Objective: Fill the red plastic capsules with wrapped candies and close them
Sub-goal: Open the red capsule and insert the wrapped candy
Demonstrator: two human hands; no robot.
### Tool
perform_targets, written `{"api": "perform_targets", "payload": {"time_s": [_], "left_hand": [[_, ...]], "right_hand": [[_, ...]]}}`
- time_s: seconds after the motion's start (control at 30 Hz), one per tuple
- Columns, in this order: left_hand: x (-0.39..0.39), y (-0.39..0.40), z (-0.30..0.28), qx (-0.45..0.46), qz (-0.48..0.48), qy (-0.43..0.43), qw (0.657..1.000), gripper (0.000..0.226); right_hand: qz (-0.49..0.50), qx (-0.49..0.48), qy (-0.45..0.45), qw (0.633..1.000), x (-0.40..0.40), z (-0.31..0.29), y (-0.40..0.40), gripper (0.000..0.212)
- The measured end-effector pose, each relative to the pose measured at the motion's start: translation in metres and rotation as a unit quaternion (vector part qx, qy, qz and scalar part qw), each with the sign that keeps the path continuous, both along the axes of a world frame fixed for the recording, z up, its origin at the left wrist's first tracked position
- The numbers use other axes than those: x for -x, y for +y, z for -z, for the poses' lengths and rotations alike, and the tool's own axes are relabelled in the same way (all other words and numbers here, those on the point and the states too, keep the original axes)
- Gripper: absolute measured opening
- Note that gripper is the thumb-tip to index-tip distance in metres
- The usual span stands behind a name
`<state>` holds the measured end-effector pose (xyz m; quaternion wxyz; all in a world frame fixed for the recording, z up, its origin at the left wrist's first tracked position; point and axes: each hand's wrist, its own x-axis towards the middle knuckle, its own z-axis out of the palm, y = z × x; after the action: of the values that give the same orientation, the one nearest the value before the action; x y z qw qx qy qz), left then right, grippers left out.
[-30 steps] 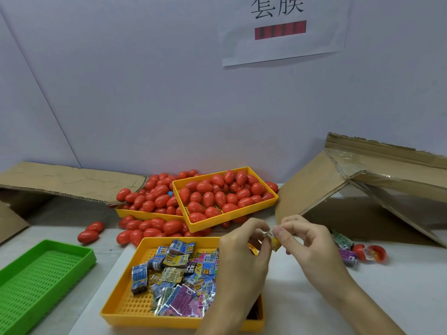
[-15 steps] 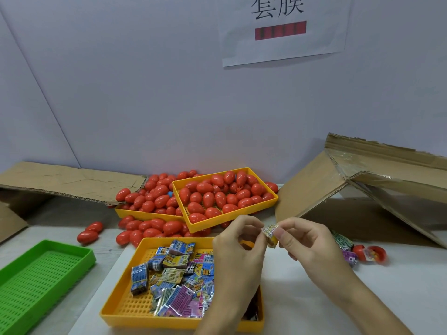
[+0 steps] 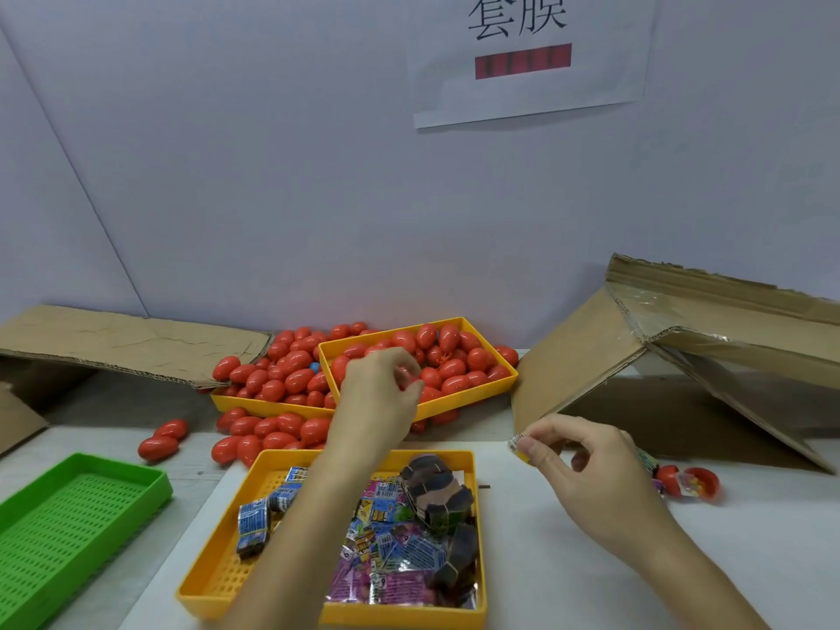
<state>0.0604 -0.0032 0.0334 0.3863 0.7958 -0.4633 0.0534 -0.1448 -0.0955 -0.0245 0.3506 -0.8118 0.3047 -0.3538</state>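
Left hand [image 3: 379, 393] is over the near rim of the capsule tray [image 3: 477, 397], fingers curled onto a capsule [image 3: 411, 384]. Right hand [image 3: 586, 470] pinches a candy [image 3: 518, 447] over bare table [image 3: 568, 561], beside the candy tray [image 3: 218, 561].

White paper sheet [image 3: 532, 56] on wall, top centre: two large black Chinese characters, "套膜", upper strokes cut by frame edge. Below them red bar [image 3: 522, 61] with dark vertical stripes, nothing legible. Candy wrappers [image 3: 400, 538] in near yellow tray [image 3: 204, 588]: print too small to read.
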Motion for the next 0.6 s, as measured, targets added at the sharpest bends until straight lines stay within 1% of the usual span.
{"api": "perform_targets", "payload": {"time_s": [0.07,0.13,0.2,0.23,0.3,0.43,0.53,0.6], "left_hand": [[-0.01,-0.023,-0.01,-0.105,0.032,-0.054,0.993,0.017],[-0.016,-0.042,-0.016,-0.21,0.055,-0.106,0.97,0.021],[-0.019,-0.054,-0.018,-0.287,0.066,-0.139,0.945,0.02],[-0.02,-0.058,-0.018,-0.31,0.07,-0.147,0.937,0.018],[-0.021,-0.062,-0.017,-0.331,0.07,-0.152,0.929,0.016],[-0.021,-0.065,-0.014,-0.346,0.068,-0.151,0.924,0.019],[-0.02,-0.063,-0.012,-0.33,0.061,-0.138,0.932,0.018],[-0.019,-0.059,-0.013,-0.288,0.048,-0.125,0.948,0.018]], "right_hand": [[-0.001,0.002,0.01,1.0,0.0,0.001,0.0,0.02],[-0.002,0.004,0.011,1.0,0.0,0.001,0.0,0.02],[-0.002,0.006,0.01,1.0,0.0,0.001,0.0,0.02],[-0.003,0.004,0.011,1.0,-0.001,0.0,0.0,0.019],[-0.004,0.003,0.01,1.0,-0.001,0.0,0.0,0.017],[-0.008,0.012,-0.005,1.0,-0.001,-0.001,0.0,0.018],[-0.012,0.01,-0.012,1.0,0.0,-0.001,0.0,0.017],[-0.01,0.004,-0.011,1.0,0.0,-0.001,-0.001,0.015]]}}
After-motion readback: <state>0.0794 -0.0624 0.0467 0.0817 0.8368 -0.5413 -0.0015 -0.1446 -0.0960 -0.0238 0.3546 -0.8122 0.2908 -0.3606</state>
